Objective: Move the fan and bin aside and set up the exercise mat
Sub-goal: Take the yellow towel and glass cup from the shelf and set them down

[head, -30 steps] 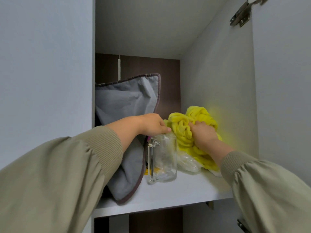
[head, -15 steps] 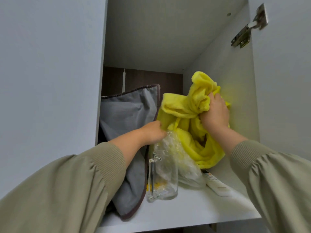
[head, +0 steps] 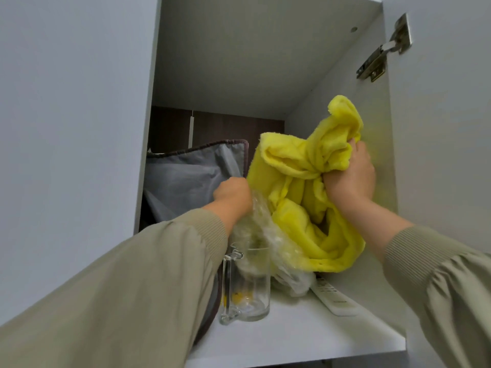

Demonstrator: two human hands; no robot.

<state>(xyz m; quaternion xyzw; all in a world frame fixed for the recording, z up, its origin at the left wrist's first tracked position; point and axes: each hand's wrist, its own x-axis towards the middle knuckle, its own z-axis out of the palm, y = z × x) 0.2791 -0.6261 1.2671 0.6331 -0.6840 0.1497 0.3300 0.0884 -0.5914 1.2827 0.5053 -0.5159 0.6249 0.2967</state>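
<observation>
I look up into an open white cupboard. My right hand (head: 350,175) grips a bunched yellow towel (head: 300,197), lifted off the shelf near the right inner wall. My left hand (head: 232,193) is curled round the top of a crumpled clear plastic bag (head: 268,235) that hangs below the towel's left side. No fan, bin or exercise mat is in view.
A grey fabric piece with dark piping (head: 186,179) stands at the left of the white shelf (head: 305,338). A glass mug (head: 245,285) stands in front. A white remote control (head: 333,298) lies by the right wall. The cupboard door with its hinge (head: 382,51) is open at right.
My right hand has lifted the yellow towel off the shelf and up to the right. That uncovered the plastic bag and the remote. My left hand has closed on the bag's top.
</observation>
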